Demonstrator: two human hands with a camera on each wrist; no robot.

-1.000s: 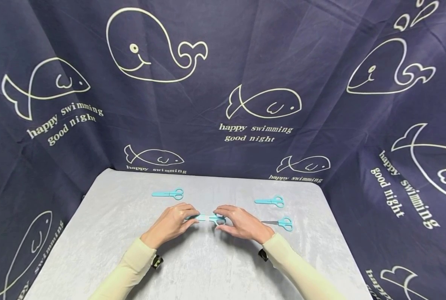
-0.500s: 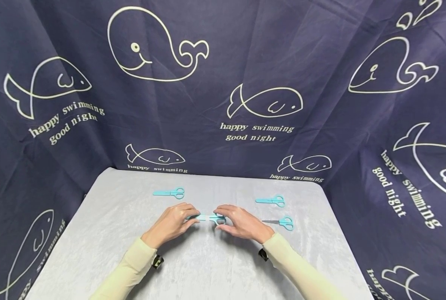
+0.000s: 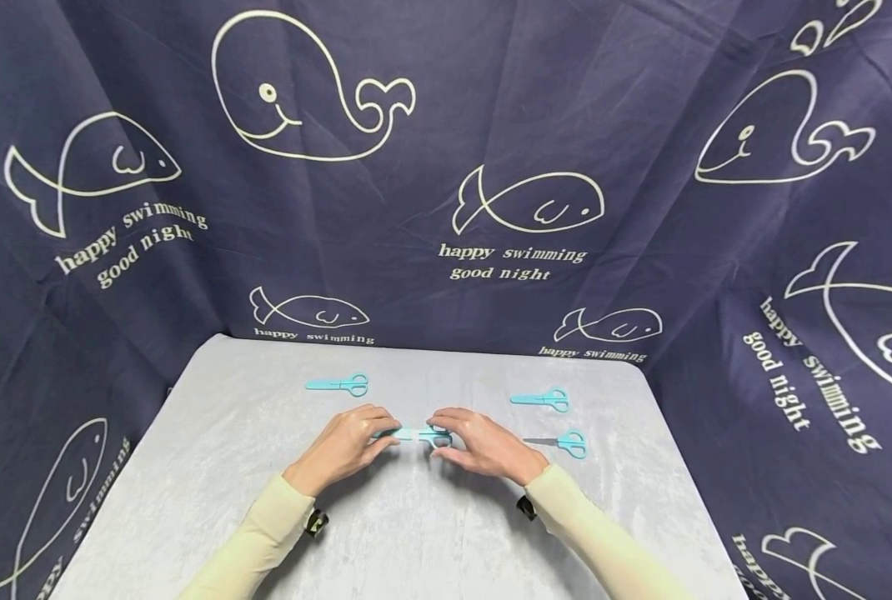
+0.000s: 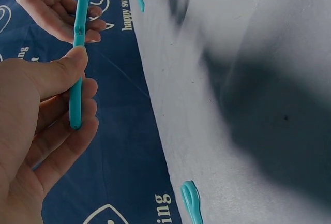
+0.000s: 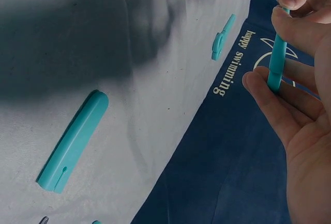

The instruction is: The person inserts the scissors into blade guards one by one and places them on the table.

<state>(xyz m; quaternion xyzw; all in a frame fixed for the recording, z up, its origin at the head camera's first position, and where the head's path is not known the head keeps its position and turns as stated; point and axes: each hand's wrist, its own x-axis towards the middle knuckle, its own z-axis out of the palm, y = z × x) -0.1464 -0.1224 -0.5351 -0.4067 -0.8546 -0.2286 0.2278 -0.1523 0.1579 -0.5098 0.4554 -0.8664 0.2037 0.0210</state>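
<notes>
Both hands hold one pair of turquoise scissors (image 3: 416, 435) level above the table, its blades in a turquoise sheath. My left hand (image 3: 344, 446) pinches the sheathed blade end, thumb on the near side and fingers behind, as the left wrist view shows. At the handle loops, my right hand (image 3: 483, 442) grips between thumb and fingers. Seen edge-on in the right wrist view, the scissors (image 5: 277, 56) run from one hand to the other. A loose turquoise sheath (image 5: 75, 141) lies on the table there; the right hand hides it in the head view.
Scissors with bare blades (image 3: 569, 444) lie right of my right hand. Sheathed scissors (image 3: 539, 400) rest behind those, and another sheathed pair (image 3: 338, 384) lies at the back left. A grey-white cloth covers the table (image 3: 191, 483); a navy printed curtain (image 3: 416, 292) surrounds it.
</notes>
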